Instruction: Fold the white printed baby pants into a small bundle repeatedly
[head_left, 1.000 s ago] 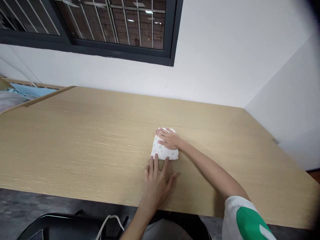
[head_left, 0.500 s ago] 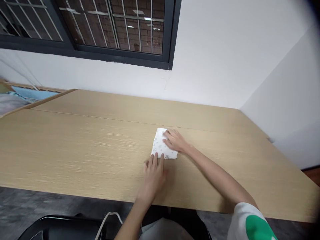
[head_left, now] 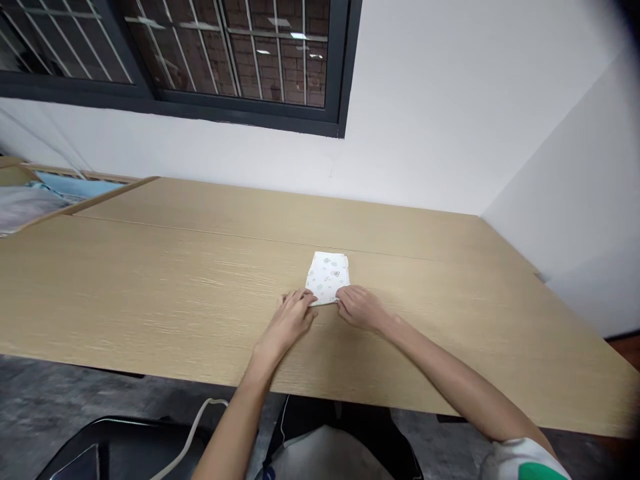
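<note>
A small folded white cloth with a scattered print lies flat on the wooden table. At its near left corner is my left hand, thumb and fingers closed on the edge. My right hand pinches the near right corner, fingers curled in. The far part of the cloth shows uncovered, while both near corners are partly hidden under my fingers.
A white wall and a dark-framed barred window stand behind the table. Wooden-edged bedding lies at the far left. A black chair and a pale cable are below the front edge.
My right hand has moved from the top of the cloth to its near right corner. My left hand has shifted to the near left corner and now grips it.
</note>
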The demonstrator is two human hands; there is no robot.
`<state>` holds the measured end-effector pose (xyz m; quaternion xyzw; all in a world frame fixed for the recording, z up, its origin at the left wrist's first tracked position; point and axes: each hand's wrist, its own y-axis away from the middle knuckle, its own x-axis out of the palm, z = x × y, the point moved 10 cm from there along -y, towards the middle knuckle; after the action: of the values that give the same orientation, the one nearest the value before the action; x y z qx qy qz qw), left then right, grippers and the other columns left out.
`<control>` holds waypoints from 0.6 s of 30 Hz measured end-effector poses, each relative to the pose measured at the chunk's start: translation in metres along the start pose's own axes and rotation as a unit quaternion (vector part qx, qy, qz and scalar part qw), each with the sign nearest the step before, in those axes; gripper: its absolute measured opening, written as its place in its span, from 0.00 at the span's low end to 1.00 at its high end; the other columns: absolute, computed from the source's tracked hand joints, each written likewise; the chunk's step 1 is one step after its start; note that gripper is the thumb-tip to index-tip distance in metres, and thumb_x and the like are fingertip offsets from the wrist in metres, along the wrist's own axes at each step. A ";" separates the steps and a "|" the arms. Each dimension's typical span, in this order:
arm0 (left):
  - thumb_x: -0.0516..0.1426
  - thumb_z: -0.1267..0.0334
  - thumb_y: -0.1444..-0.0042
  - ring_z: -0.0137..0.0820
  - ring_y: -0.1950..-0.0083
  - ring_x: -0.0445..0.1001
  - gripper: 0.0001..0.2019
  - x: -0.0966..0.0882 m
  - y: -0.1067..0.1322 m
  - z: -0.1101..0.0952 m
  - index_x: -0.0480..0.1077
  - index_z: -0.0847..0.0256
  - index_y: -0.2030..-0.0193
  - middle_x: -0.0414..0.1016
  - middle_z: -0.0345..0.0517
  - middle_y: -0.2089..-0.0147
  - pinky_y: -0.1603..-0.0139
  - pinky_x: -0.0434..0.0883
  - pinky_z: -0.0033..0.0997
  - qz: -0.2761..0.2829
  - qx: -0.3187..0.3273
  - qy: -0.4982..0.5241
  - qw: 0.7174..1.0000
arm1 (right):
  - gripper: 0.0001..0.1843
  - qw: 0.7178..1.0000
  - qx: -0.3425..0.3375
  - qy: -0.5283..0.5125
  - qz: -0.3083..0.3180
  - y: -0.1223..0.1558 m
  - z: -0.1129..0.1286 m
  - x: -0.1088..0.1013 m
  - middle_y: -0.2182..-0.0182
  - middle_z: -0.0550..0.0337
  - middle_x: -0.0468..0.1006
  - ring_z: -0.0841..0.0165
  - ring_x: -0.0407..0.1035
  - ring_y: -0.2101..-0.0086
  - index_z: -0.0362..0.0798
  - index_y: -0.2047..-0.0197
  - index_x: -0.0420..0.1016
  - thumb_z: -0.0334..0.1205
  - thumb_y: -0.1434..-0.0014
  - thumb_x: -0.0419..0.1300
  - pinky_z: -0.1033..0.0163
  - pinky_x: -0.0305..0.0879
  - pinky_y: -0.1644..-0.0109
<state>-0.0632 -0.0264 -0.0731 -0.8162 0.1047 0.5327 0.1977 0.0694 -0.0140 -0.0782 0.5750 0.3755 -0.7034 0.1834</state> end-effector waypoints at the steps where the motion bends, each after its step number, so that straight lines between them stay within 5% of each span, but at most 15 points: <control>1: 0.55 0.70 0.37 0.41 0.39 0.69 0.16 0.000 -0.002 0.003 0.72 0.56 0.44 0.74 0.50 0.41 0.37 0.64 0.45 0.007 -0.001 0.012 1.000 | 0.13 1.000 0.012 -0.012 -0.018 -0.003 -0.004 -0.005 0.64 0.47 0.77 0.56 0.70 0.62 0.45 0.58 0.72 0.34 0.30 0.46 0.53 0.65 0.54; 5: 0.54 0.71 0.39 0.43 0.39 0.69 0.16 -0.005 -0.023 0.023 0.74 0.55 0.47 0.75 0.50 0.43 0.37 0.64 0.47 0.027 -0.039 0.069 0.997 | 0.11 0.987 0.075 -0.117 -0.082 -0.013 -0.031 -0.023 0.62 0.51 0.75 0.58 0.69 0.60 0.48 0.59 0.68 0.38 0.30 0.45 0.55 0.64 0.53; 9: 0.55 0.67 0.38 0.41 0.45 0.74 0.13 -0.009 -0.055 0.029 0.74 0.59 0.48 0.78 0.51 0.48 0.41 0.68 0.40 0.044 -0.036 0.121 0.991 | 0.13 0.960 0.162 -0.213 -0.087 -0.025 -0.067 -0.020 0.64 0.56 0.75 0.61 0.70 0.63 0.50 0.58 0.67 0.41 0.28 0.43 0.58 0.65 0.57; 14: 0.53 0.62 0.36 0.35 0.60 0.75 0.12 -0.012 -0.094 0.047 0.72 0.65 0.52 0.79 0.49 0.59 0.57 0.71 0.32 0.030 -0.071 0.120 0.990 | 0.15 0.955 0.213 -0.193 -0.078 -0.046 -0.097 -0.015 0.62 0.54 0.77 0.61 0.71 0.60 0.49 0.57 0.69 0.42 0.27 0.43 0.58 0.66 0.53; 18: 0.50 0.65 0.34 0.35 0.60 0.76 0.11 -0.005 -0.119 0.062 0.69 0.66 0.49 0.79 0.53 0.58 0.58 0.70 0.32 -0.005 -0.124 0.089 0.988 | 0.14 0.955 0.247 -0.150 -0.068 -0.062 -0.116 -0.009 0.58 0.51 0.77 0.60 0.71 0.54 0.49 0.54 0.70 0.40 0.27 0.44 0.57 0.66 0.49</control>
<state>-0.0710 0.1068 -0.0653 -0.8789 0.0507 0.4661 0.0879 0.1065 0.1103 -0.0570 0.4635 0.1966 -0.8630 0.0413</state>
